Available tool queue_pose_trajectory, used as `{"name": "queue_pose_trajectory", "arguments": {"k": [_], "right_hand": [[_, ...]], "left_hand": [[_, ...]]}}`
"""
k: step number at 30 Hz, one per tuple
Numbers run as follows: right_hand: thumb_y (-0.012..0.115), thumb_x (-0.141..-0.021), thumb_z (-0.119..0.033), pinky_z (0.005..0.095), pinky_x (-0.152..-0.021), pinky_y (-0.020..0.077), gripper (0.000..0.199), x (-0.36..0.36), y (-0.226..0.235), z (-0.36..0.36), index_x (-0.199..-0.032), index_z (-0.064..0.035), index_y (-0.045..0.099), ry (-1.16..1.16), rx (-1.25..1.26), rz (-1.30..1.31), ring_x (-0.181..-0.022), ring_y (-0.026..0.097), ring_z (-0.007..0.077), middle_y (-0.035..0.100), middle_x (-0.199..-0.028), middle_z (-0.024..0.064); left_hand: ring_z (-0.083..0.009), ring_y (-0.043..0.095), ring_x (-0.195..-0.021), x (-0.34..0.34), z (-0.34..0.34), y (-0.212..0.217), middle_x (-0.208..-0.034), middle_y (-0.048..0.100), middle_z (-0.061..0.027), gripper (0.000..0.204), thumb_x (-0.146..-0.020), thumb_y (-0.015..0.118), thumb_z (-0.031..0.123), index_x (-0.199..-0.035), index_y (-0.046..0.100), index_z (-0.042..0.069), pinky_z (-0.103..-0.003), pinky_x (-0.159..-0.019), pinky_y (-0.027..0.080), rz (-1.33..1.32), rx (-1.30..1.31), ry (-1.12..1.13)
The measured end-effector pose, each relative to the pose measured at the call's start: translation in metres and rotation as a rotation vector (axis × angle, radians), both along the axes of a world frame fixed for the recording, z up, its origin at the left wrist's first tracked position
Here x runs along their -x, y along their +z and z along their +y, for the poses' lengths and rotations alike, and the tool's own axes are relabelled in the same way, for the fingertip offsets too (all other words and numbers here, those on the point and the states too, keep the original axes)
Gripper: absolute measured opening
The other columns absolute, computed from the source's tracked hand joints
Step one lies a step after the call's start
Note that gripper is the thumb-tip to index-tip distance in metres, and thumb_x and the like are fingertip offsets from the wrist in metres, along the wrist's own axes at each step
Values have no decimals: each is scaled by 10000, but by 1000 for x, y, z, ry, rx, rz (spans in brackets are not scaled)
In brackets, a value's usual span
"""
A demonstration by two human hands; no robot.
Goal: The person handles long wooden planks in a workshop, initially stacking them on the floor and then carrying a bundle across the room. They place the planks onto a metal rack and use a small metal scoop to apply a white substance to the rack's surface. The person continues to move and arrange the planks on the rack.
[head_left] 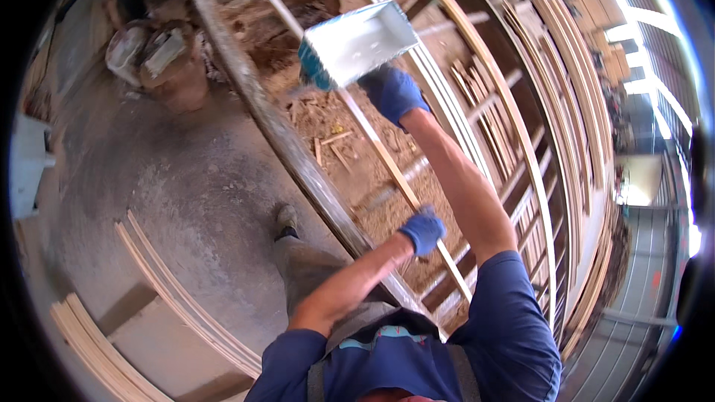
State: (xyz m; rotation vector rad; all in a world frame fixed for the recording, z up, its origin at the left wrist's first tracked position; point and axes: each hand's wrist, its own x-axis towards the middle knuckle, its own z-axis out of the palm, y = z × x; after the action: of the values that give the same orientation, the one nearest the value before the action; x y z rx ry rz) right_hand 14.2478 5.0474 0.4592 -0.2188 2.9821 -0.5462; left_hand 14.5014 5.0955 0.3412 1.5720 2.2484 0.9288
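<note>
My left hand (423, 231), in a blue glove, is closed round a long thin wooden strip (381, 150) that lies slantwise over the rack. Further out, my right hand (396, 97), also blue-gloved, holds an open rectangular box (360, 45) by its near right side. The box is white inside, with blue patches on its outer wall, and is tilted so that its inside shows. It covers part of the same strip. My right fingers are partly hidden behind the box's edge.
A worn beam (257, 100) edges the rack by my legs. Pale strips (447, 93) and a curved strip (506, 93) lie to the right, with stacked boards (570, 67) beyond. Wood scraps (331, 145) litter the ground below. Bags (167, 59) stand far left; more strips (182, 290) lie near left.
</note>
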Motion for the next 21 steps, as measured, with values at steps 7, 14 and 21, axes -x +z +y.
{"name": "queue_pose_trajectory", "arguments": {"k": [7, 14, 21], "right_hand": [[589, -897, -276, 479, -729, 532, 251, -273, 54, 150, -945, -52, 691, -83, -67, -184, -817, 669, 398, 680, -859, 218], [578, -833, -225, 473, -649, 531, 186, -590, 49, 325, -857, -91, 704, -171, -208, -223, -729, 667, 386, 681, -798, 195], [593, -872, -294, 481, -577, 523, 238, -877, 56, 464, -841, -78, 686, -384, -354, -364, -669, 659, 402, 666, -734, 202]], "left_hand": [[-274, 683, -806, -108, -43, 128, -855, 701, -121, 161, -783, 659, 261, -854, 690, 120, -404, -795, 481, 92, -130, -146], [-305, 699, -900, -298, -52, 179, -988, 720, -129, 254, -900, 659, 299, -1032, 713, 89, -394, -802, 554, -397, -168, -13], [-337, 697, -907, -452, -9, 105, -983, 711, -193, 194, -913, 627, 176, -992, 714, 22, -367, -779, 549, -317, -36, 221]]}}
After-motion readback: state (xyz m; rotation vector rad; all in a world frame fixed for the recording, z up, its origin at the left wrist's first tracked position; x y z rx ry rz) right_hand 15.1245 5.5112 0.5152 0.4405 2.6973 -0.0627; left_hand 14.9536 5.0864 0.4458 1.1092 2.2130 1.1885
